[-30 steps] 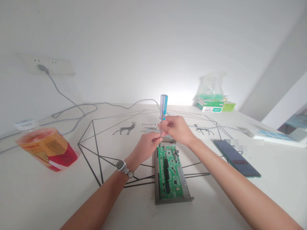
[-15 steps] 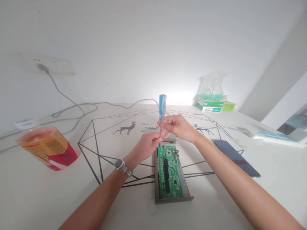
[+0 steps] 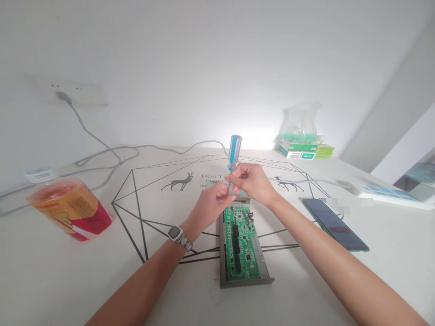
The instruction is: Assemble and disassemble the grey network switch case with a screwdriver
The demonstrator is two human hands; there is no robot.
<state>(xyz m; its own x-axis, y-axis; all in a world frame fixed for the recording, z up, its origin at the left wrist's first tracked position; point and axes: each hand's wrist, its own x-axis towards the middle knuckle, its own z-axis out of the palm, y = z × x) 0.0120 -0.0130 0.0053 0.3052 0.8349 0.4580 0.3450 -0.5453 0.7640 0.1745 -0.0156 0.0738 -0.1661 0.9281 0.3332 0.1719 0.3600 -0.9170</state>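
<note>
A screwdriver (image 3: 234,151) with a blue and clear handle stands nearly upright over the far end of an opened grey metal case (image 3: 222,271). My right hand (image 3: 249,179) is closed around its shaft just below the handle. At the shaft's lower end, the fingers of my left hand (image 3: 215,197) are pinched together; what lies between them is too small to make out. Inside the case sits a green circuit board (image 3: 244,244) with black chips and small parts. My hands partly cover the case's far end, and the screwdriver's tip is hidden.
To the left stands a clear bottle (image 3: 74,208) with an orange and red label. A phone (image 3: 335,224) lies right of my right forearm, with a white power strip (image 3: 390,192) beyond. Green boxes (image 3: 299,149) and a grey cable (image 3: 163,147) lie along the wall.
The screwdriver's handle has tilted to the right. My right fingers have curled in closer around the shaft, and my left hand has shifted slightly right.
</note>
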